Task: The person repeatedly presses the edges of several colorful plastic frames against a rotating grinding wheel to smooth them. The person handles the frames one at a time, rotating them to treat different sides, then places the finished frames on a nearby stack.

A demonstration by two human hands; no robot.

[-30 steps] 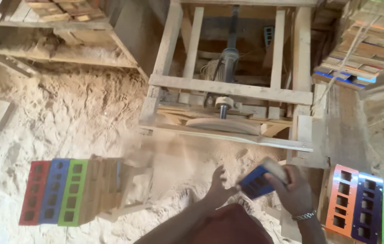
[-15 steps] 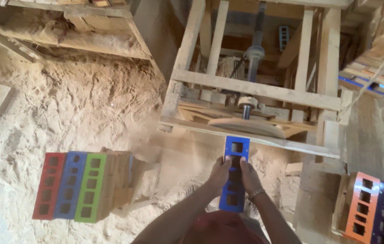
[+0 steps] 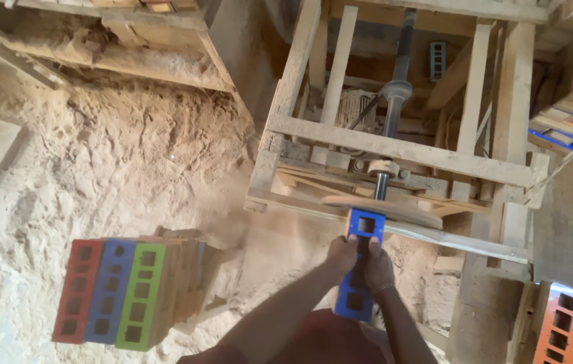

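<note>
Both my hands grip a long blue wooden piece (image 3: 364, 226) with square holes cut through it. My left hand (image 3: 341, 256) clasps its left side and my right hand (image 3: 379, 267) its right side, around the middle. The piece's far end touches a spinning flat disc (image 3: 394, 204) on a vertical metal shaft (image 3: 395, 94), set inside a rough wooden frame (image 3: 394, 145). Fine dust hangs in the air to the left of the disc.
A stack of similar pieces, red, blue and green-faced (image 3: 124, 293), stands on the sawdust at the lower left. Another stack with orange and purple faces (image 3: 566, 323) sits at the lower right. Deep sawdust (image 3: 104, 155) covers the ground to the left. More painted pieces (image 3: 569, 128) lie at the upper right.
I brought the blue piece from the right stack to the middle, took it in both hands, and pushed it forward until its end met the disc.
</note>
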